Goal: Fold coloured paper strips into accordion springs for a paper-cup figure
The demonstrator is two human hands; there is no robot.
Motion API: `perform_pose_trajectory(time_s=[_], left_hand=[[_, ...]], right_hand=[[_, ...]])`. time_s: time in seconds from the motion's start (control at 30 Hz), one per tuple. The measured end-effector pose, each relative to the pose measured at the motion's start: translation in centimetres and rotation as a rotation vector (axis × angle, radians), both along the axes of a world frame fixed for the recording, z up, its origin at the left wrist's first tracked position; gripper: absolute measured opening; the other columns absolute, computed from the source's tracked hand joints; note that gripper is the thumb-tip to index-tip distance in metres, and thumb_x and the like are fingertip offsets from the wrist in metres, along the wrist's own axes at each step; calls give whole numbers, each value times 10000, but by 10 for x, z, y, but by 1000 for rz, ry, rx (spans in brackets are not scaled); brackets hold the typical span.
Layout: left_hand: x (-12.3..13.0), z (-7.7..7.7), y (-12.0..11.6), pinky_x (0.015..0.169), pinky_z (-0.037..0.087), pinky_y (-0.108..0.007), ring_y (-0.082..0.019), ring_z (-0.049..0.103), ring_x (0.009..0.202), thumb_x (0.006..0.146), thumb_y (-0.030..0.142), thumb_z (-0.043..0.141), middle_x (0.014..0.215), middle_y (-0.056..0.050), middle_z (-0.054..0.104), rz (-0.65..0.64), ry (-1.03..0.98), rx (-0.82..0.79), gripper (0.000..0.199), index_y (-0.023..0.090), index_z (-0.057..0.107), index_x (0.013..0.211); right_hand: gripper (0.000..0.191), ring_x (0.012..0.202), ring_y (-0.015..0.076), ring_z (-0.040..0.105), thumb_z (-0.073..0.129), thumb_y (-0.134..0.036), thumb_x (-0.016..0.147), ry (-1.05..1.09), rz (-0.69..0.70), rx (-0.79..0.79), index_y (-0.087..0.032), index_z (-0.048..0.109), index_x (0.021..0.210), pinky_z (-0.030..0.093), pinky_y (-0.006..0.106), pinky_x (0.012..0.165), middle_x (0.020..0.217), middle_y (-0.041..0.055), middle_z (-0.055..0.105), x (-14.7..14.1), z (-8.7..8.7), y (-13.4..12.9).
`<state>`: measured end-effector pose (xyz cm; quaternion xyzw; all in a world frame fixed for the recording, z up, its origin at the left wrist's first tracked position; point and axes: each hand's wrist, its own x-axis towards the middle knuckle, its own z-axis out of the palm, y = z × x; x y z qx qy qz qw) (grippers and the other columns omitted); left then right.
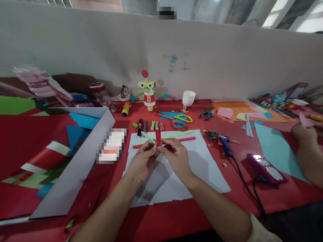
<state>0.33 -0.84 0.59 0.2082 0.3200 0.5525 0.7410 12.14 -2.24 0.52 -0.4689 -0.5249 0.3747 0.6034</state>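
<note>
My left hand (143, 160) and my right hand (178, 158) meet above a stack of white paper (202, 171), fingers pinched together. Between them they hold a red paper strip (158, 137), which stands up, and a light green paper strip (148, 136), which slants up to the left. The two strips meet at my fingertips, where the fingers hide how they join. Just beyond, a second green strip (183, 134) and a second red strip (188, 139) lie on the paper. Small folded paper springs (156, 125) sit past its far edge.
Scissors (183, 117), markers (139, 127), a glue gun (227, 146) with its cord and a purple device (267, 169) surround the paper. A paper-cup figure (149, 97) and stacked cups (188, 100) stand behind. A box (75, 174) is left; another person's arm (309, 151) is right.
</note>
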Motion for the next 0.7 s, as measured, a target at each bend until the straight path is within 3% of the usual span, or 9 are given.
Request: perform_pose_trajectory(time_s=[0.1,0.27,0.37,0.53,0.7], left_hand=[[-2,0,0,701,469,-184,-65,563,640,587,98,770,665,41,612,-25,42,97,170,177,643,667],[-3,-4,0,689,449,-182,-58,536,622,601,139,777,630,52,583,-52,76,116,153,172,641,664],[-2,-4,-1,681,437,-184,-56,537,633,622,149,770,668,54,599,-44,122,120,147,189,651,699],[-7,3,-2,756,444,-240,-112,586,783,628,132,764,849,4,661,-115,271,214,313,213,683,919],[-12,5,1,791,452,-284,-154,592,853,637,176,765,954,-41,661,-182,389,254,391,221,682,1016]], right_hand=[[185,722,138,602,738,-196,684,4,-13,30,-265,726,854,477,253,625,835,4,645,0,3,-2],[122,749,150,596,724,-170,677,-26,-43,73,-239,721,778,467,257,630,819,17,651,0,7,-4],[85,715,143,581,684,-197,706,25,-1,-33,-218,707,786,459,259,634,786,13,657,2,6,-1],[93,624,124,556,656,-277,695,267,114,-253,-186,639,703,459,249,603,641,-16,613,5,0,6],[117,614,132,581,633,-298,715,175,96,-211,-183,621,731,488,271,636,639,-11,616,6,-2,5]])
